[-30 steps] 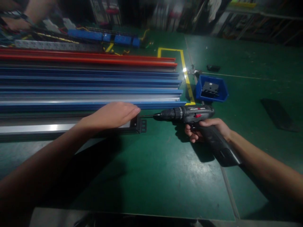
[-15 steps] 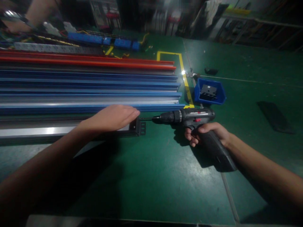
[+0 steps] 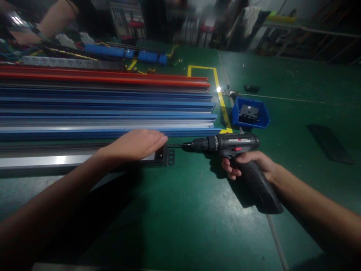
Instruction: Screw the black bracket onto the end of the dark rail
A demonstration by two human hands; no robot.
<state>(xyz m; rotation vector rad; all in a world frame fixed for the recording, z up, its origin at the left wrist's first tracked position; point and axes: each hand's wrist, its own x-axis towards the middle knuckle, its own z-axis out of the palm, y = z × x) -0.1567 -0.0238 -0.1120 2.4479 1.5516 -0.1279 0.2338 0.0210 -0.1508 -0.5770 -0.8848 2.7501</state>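
Observation:
My right hand (image 3: 249, 163) is wrapped round the handle of a black cordless drill (image 3: 239, 141), a finger near the trigger. Its long thin bit (image 3: 176, 145) points left and meets the end of a black metal profile (image 3: 64, 160) with a silvery inside. A black end piece with a slotted tab (image 3: 171, 157) sits at that end. My left hand (image 3: 138, 145) grips the profile from above just behind the end, fingers together over its far side; the fingertips are partly hidden. Whether a screw is at the bit's tip cannot be seen.
Several blue profiles (image 3: 113, 133) and a red one (image 3: 113, 77) lie parallel behind. A blue bin (image 3: 265, 116) with dark metal plates stands to the right, near yellow tape (image 3: 224, 113). Another person's arm (image 3: 56, 20) reaches in at the far left over wiring.
The view has tilted slightly, so everything sits a little lower. Both hands keep their grip, and the drill stays against the profile end. The other person's arm has shifted slightly right.

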